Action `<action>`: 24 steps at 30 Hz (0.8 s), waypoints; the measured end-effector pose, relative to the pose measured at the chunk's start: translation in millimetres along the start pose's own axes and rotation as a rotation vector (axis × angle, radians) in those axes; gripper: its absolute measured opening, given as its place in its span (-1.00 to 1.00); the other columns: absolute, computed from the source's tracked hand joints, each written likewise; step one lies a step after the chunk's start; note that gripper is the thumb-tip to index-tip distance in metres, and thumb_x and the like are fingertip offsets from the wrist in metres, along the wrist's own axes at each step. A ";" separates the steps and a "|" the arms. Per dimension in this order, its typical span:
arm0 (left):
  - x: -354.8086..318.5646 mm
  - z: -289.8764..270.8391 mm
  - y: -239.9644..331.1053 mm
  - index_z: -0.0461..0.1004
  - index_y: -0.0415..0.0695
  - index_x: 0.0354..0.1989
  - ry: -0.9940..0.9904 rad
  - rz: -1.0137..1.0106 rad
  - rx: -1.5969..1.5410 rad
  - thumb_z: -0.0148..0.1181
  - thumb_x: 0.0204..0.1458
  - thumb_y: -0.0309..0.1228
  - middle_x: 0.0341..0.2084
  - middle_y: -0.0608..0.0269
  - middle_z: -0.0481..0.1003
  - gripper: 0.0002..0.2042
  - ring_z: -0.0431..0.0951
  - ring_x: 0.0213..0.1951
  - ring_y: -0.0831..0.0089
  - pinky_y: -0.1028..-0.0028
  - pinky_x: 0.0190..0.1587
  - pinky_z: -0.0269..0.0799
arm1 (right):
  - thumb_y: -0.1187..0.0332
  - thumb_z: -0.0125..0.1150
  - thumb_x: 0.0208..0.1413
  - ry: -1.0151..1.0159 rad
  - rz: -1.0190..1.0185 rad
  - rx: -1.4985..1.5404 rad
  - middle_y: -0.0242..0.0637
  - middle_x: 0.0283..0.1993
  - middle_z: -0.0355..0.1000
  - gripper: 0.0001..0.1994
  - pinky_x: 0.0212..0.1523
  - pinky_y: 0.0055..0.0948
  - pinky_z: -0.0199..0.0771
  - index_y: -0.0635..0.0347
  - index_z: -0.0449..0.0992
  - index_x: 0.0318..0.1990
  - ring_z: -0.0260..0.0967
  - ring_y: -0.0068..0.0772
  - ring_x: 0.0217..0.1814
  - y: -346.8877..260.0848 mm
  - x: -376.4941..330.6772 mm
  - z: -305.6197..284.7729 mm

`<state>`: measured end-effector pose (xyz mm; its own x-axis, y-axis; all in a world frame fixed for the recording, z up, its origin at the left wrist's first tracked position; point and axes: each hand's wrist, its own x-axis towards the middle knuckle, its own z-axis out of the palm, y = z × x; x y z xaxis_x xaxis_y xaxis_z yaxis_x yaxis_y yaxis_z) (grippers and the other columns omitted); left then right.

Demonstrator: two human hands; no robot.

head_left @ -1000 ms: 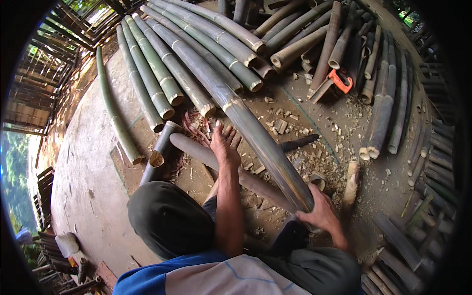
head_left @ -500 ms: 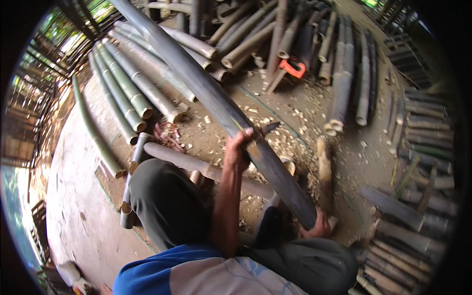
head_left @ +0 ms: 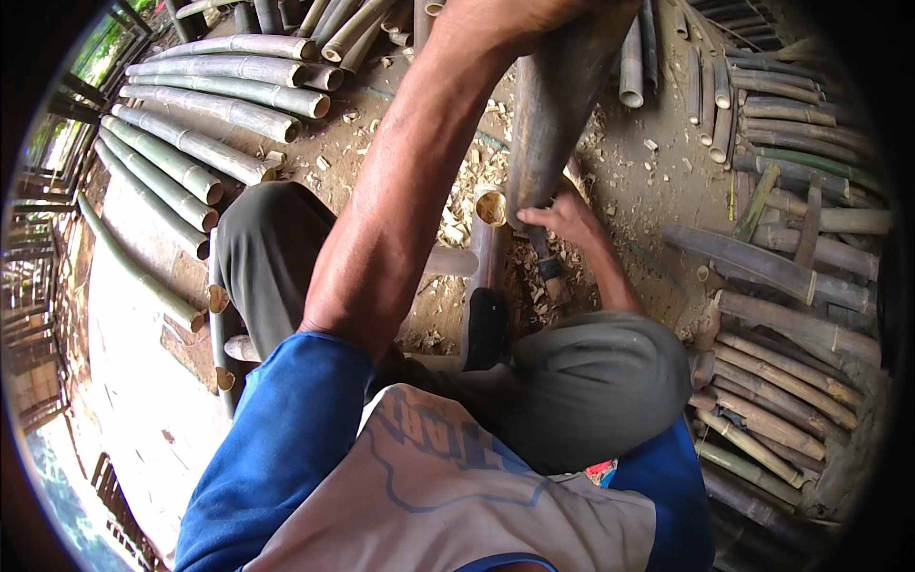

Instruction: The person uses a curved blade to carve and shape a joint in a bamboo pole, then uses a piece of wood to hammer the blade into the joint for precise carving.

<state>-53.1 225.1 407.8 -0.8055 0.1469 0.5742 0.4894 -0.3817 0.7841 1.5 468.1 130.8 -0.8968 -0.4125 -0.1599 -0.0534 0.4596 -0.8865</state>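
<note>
While left arm reaches up, right hand (head_left: 564, 217) grips bamboo pole (head_left: 558, 105), fingers curled.

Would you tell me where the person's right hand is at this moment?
In the head view, the right hand is right of centre, at the lower end of the dark bamboo pole, above the right knee.

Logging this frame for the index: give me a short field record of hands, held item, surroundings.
left hand: raised to the top edge of the view, on the upper part of the dark bamboo pole
right hand: fingers wrapped on the pole's lower end
pole: steeply tilted, lower end near a cut bamboo stub
ground: wood chips
left side: row of green bamboo culms
right side: stacked darker bamboo pieces
</note>
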 end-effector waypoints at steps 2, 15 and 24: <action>-4.4 20.1 -0.6 0.56 -0.33 -0.22 0.016 0.084 0.115 0.50 -0.18 -0.36 -0.49 0.21 0.60 -0.61 0.56 -0.50 0.49 0.41 -0.39 0.52 | 0.23 0.57 -0.13 -0.008 -0.026 -0.026 -0.08 0.04 0.59 -0.38 0.28 -0.21 0.43 0.30 0.54 0.11 0.50 -0.18 0.13 2.8 11.0 10.7; -23.6 60.3 -33.2 0.46 -0.44 0.04 -0.208 0.148 0.039 0.46 -0.30 -0.39 -0.25 0.03 0.62 -0.36 0.62 -0.21 0.33 0.35 -0.07 0.54 | 0.23 0.64 -0.18 0.019 -0.035 0.019 0.00 0.13 0.58 -0.32 0.35 -0.23 0.40 0.27 0.56 0.16 0.44 -0.16 0.32 38.4 7.6 28.2; -46.8 49.9 -5.6 0.38 -0.45 0.03 -0.103 0.078 0.256 0.42 -0.24 -0.32 -0.26 -0.24 0.60 -0.36 0.65 -0.18 0.03 0.18 -0.04 0.56 | 0.34 0.41 0.15 0.285 -0.226 -0.070 -0.15 0.13 0.55 -0.58 0.24 -0.21 0.45 0.28 0.54 0.14 0.50 -0.11 0.15 -125.0 -4.0 -124.9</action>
<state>-1.4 265.9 388.3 -0.7303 0.2230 0.6457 0.6277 -0.1541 0.7631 -43.1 510.5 296.4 -0.9448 -0.2787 0.1721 -0.2846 0.4384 -0.8525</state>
